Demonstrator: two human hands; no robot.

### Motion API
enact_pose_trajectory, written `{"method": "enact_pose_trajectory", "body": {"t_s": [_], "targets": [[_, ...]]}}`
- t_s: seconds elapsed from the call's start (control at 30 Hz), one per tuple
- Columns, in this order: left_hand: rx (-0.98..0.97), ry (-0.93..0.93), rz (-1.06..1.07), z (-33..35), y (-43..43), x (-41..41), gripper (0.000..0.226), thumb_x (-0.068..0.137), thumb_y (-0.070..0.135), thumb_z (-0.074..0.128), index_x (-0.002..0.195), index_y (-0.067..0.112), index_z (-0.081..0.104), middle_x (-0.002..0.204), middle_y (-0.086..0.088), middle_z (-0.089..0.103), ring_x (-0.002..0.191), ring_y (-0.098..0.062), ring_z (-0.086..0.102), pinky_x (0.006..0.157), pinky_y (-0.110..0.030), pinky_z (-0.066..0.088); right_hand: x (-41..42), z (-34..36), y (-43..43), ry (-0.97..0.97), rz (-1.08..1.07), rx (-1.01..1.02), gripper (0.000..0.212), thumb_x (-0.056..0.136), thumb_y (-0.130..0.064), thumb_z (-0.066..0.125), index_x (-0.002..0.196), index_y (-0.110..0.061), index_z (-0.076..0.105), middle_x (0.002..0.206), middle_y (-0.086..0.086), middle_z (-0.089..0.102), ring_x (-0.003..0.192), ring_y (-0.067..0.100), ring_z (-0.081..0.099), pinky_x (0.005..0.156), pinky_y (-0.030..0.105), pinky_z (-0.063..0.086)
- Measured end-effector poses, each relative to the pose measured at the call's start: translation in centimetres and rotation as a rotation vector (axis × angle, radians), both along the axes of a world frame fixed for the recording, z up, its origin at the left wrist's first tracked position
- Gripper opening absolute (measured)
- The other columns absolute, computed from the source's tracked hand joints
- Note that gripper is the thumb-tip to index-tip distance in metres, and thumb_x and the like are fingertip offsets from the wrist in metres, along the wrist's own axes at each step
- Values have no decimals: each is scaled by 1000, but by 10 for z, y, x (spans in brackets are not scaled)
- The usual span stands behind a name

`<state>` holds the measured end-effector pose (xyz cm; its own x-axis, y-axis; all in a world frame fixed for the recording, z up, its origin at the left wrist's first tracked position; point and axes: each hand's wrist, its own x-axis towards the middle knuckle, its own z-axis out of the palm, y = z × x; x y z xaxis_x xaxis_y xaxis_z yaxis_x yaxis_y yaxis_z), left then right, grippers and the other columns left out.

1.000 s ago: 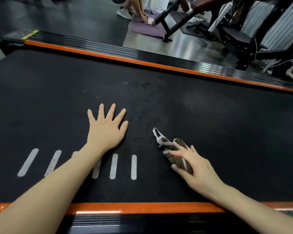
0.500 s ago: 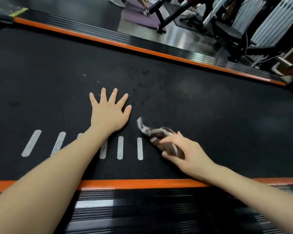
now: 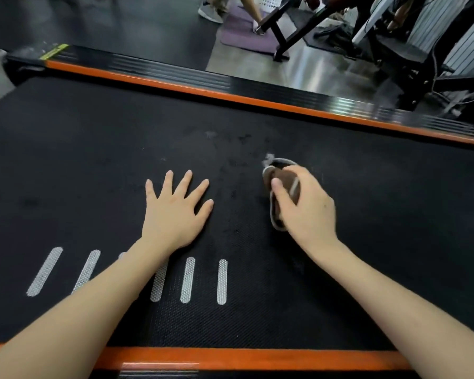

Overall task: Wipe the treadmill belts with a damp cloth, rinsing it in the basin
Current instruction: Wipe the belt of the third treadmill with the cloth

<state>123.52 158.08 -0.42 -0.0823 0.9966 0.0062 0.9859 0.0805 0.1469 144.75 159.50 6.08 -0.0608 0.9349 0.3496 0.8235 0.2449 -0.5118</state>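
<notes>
A brown cloth with pale edging lies bunched on the black treadmill belt, at 3 o'clock of the frame's middle. The right hand grips it from above, fingers curled round it. At the cloth's 9 o'clock the left hand lies flat on the belt, fingers straight and spread. White stripes mark the belt at that hand's 6 o'clock. An orange side rail edges the far side. At 12 o'clock a white perforated basket shows, contents out of sight, beside a purple mat
</notes>
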Motion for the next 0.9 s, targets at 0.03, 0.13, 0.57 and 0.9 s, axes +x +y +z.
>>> {"method": "enact_pose_trajectory", "body": {"t_s": [0.03,0.13,0.57,0.9], "targets": [[4,-32,7,3,1,-1,55,96,58,14,149,42,15,160,6,8,147,-25,-3,116,-54,-4,8,10,-13,-24,11,6,48,90,-56,42,128,-27,48,137,-5,50,126,18,47,97,35,40],[86,-119,43,11,8,-3,51,98,48,28,146,32,32,156,-3,25,145,-29,14,116,-53,7,27,25,-43,-275,159,-228,81,74,-78,13,147,-41,15,158,-5,14,145,17,12,118,46,12],[-70,77,-43,10,105,-23,57,95,58,9,150,41,7,160,-2,4,145,-36,-3,112,-63,-3,17,-56,8,-325,380,-115,51,83,-61,49,130,-41,47,144,3,45,139,30,31,108,62,23],[71,50,-53,-10,110,-25,58,94,58,7,150,42,10,160,-3,8,145,-36,-2,112,-62,-1,-26,-53,207,-172,120,-132,74,88,-45,58,149,-25,20,157,10,16,144,27,17,114,51,23]]}}
